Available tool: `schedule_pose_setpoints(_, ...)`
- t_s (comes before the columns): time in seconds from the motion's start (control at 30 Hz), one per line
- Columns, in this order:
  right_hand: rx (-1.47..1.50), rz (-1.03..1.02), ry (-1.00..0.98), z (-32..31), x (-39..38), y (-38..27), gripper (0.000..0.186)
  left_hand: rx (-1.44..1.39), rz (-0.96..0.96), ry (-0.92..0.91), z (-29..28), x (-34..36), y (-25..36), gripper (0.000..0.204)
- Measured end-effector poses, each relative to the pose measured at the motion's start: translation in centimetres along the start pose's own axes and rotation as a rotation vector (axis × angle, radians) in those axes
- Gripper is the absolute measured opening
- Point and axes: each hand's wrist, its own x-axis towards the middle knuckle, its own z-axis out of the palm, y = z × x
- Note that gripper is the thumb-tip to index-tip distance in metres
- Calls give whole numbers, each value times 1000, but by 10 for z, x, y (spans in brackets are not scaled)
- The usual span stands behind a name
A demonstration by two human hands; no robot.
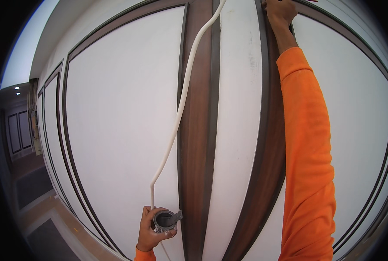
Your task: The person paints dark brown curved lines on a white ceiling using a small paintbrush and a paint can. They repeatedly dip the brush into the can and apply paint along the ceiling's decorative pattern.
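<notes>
Low in the head view, my left hand (147, 235) is wrapped round a small round cup (165, 229) with dark grey inside and smears on its rim. A flat grey strip (176, 216) sticks out over the cup's right side. High up, my right hand (282, 14) is closed against the dark edge trim of a brown wood panel (270, 169), its fingers partly cut off by the picture's top. A thin red stick end (310, 1) shows to the right of that hand; whether I hold it is unclear.
A white cable or hose (184, 98) hangs from the top down to behind my left hand. Another brown panel (198, 143) and white wall panels (124, 108) with dark frames surround it. A corridor floor (50, 217) with dark rectangles lies at lower left.
</notes>
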Motion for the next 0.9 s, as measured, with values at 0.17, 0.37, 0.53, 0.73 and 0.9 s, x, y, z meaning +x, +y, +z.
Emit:
schedule_pose_setpoints(0.17, -1, -110, -1, 2, 7, 1, 27, -76, -13, -9, 3, 2, 4, 66)
schedule_pose_setpoints(0.37, -47, -100, 19, 2, 12, 4, 29, -47, 10, -31, 0, 4, -4, 66)
schedule_pose_setpoints(0.53, -112, -106, 35, 2, 13, 4, 31, -33, 8, -23, -1, 4, 0, 65)
schedule_pose_setpoints(0.73, 91, -53, -12, -2, 2, -9, 29, -43, 22, -22, -3, 4, -2, 63)
schedule_pose_setpoints(0.9, -35, -255, 42, 5, 10, 1, 29, -64, 26, -28, -3, 4, -4, 63)
